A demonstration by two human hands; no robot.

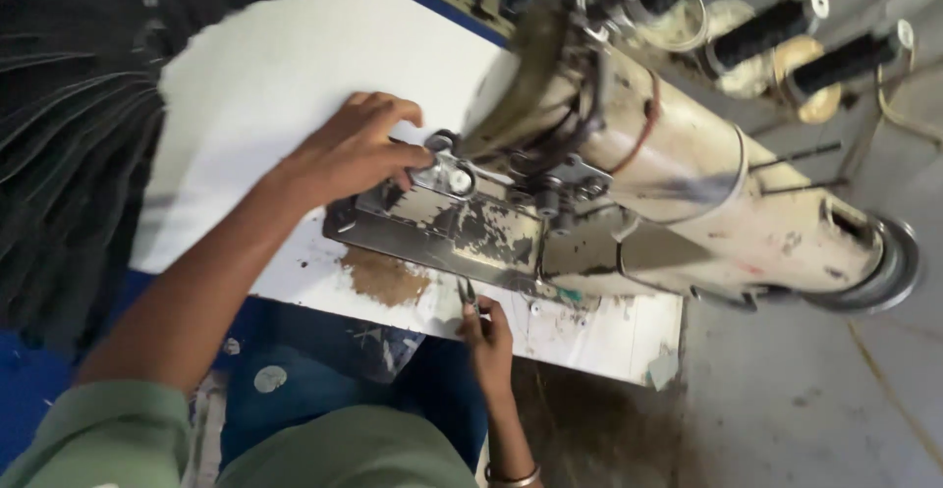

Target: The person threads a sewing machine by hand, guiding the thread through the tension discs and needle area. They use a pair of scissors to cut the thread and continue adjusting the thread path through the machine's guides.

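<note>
While the left hand [359, 149] lies fingers [398, 115] spread and flat, holding nothing, on the plate [442, 215] of the sewing machine [678, 184], the right hand [488, 336] pinches small snips [468, 295] at the worktop's [265, 66] near edge. Beside the left fingertips stands the presser foot [457, 179]. Dark fabric [69, 135] hangs off the worktop's far left corner; black spools [766, 27] stand behind the machine.
</note>
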